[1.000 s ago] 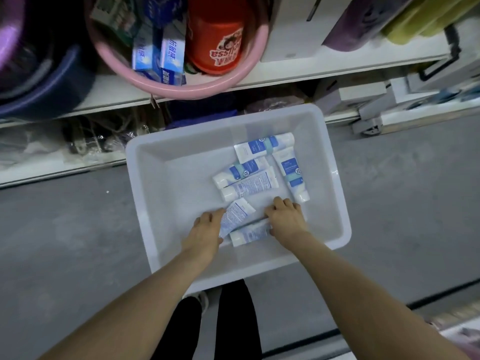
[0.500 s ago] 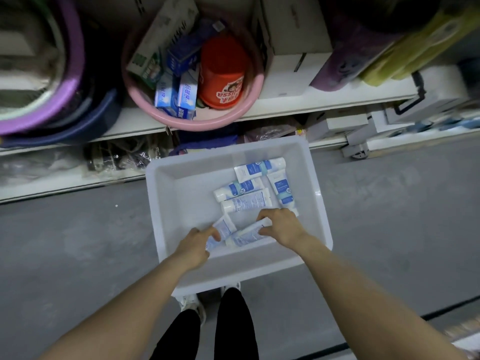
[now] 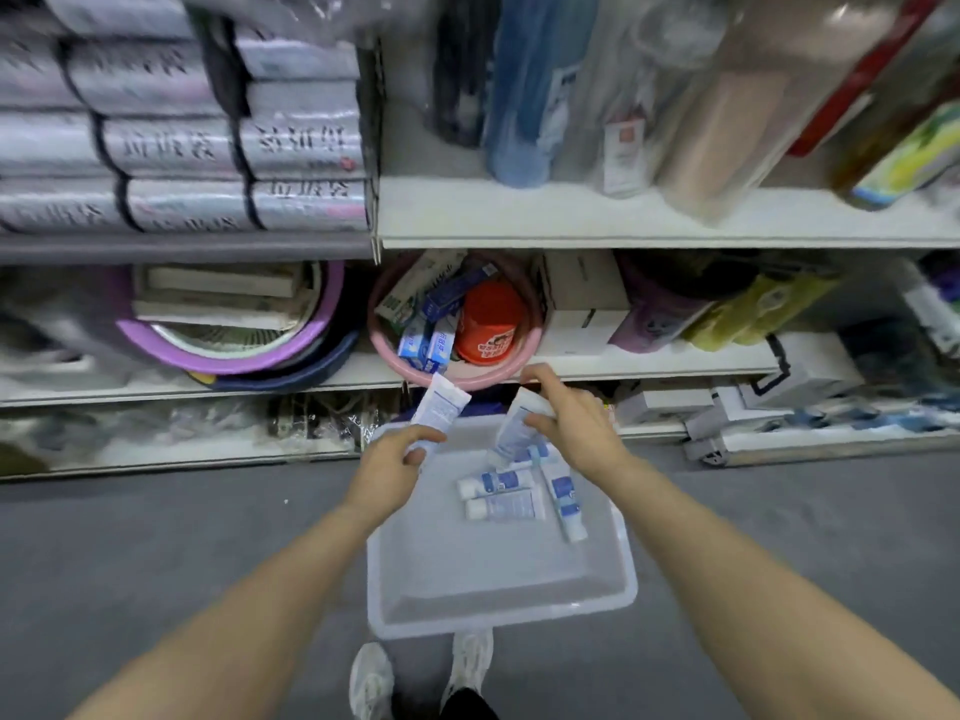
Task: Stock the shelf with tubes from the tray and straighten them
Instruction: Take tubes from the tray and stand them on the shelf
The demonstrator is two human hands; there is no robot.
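A translucent white tray [image 3: 498, 589] sits on the grey floor in front of the shelves. My left hand [image 3: 387, 470] holds a white and blue tube [image 3: 439, 410] lifted above the tray's far edge. My right hand [image 3: 571, 420] grips a second tube [image 3: 517, 428] beside it. Several more white tubes with blue labels [image 3: 506, 493] lie in the far half of the tray. The white shelf board [image 3: 623, 215] runs across above, and a lower shelf [image 3: 649, 358] lies just beyond my hands.
A pink basin [image 3: 457, 376] holding boxes and a red cup sits on the lower shelf right behind the tubes. Purple basins [image 3: 228, 350] stand to its left. Rolled goods and bottles fill the upper shelf. My shoes [image 3: 421, 678] stand at the tray's near edge.
Both hands have lifted out of the tray, each with a tube, toward the shelf. The view has tilted upward, showing the upper shelf.
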